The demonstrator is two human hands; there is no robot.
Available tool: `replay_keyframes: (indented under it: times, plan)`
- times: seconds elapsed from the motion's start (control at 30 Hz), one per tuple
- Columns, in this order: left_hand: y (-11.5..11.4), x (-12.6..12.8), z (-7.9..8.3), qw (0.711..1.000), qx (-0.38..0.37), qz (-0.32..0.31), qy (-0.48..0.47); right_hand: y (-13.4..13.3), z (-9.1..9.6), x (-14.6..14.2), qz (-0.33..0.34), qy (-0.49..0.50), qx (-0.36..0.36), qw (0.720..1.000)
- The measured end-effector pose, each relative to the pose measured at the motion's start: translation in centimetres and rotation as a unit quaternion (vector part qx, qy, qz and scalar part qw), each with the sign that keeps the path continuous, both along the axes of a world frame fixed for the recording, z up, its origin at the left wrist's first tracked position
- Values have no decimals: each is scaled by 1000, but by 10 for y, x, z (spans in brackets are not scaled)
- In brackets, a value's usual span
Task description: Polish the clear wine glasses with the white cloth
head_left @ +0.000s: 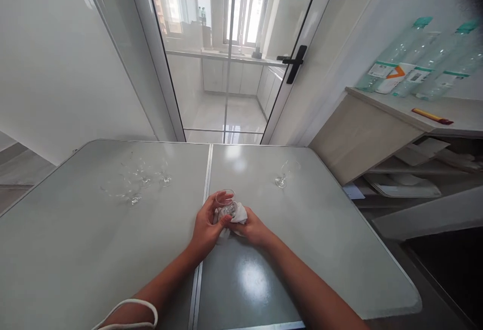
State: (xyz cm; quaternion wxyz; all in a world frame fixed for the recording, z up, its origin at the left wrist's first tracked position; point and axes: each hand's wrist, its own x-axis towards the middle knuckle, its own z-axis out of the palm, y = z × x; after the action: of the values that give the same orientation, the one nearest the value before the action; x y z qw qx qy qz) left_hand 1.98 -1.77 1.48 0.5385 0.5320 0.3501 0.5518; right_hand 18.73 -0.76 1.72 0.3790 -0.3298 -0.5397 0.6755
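Near the middle of the table, my left hand (208, 224) is wrapped round a small clear glass (227, 208), its round rim tilted upward. My right hand (253, 227) grips a white cloth (240, 213) pressed against the glass's side. Part of the cloth hangs below my fingers. Over on the left side of the table are several clear stemmed glasses, among them one wine glass (135, 198) lying nearest to me and another wine glass (166, 180) behind it. A single wine glass (280, 182) is on the right.
The grey table (151, 259) has a metal seam (207, 174) down its middle. Beyond its far edge is a glass door with a black handle (297, 63). At right, a wooden shelf unit (381, 124) bears several plastic bottles (411, 63) and a yellow-and-red stick-shaped item (432, 116).
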Motion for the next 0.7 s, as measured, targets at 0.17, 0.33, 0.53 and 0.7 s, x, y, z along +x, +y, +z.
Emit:
replay_keyframes:
  times: [0.17, 0.33, 0.53, 0.7]
  plan:
    - [0, -6, -6, 979, -49, -155, -123, -8, -9, 8, 65, 44, -106, 991]
    - [1, -1, -8, 986, -65, -51, -141, -6, -2, 11, 50, 23, -57, 997]
    - [7, -4, -7, 991, -63, 92, -71, 3, 3, 3, -97, -209, 208, 951]
    - [14, -11, -17, 979, -103, -34, -171, -1, -4, -9, -81, -32, 29, 996]
